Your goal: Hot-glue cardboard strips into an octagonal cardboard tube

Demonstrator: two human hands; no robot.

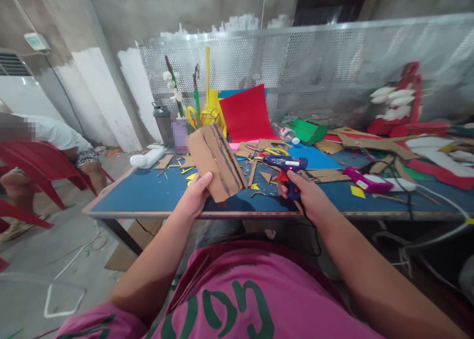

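Note:
My left hand (200,193) grips the lower edge of a brown cardboard piece (217,166), thumb on its face. The cardboard is held tilted above the table, with dark, uneven strips running along its length. Wrapped around the handle of a blue hot glue gun (283,162) is my right hand (296,187). The gun's nozzle points left toward the cardboard, a small gap apart from it, and a red light shows on its body. Scissors with yellow handles (276,151) lie just behind the gun.
Cardboard scraps litter the blue table (140,193). A red sheet (250,114), a green box-like piece (307,131) and a plastic bottle (285,132) are at the back. To the right lies a purple-and-white tool (370,181) with a cord. A person (62,136) sits at far left.

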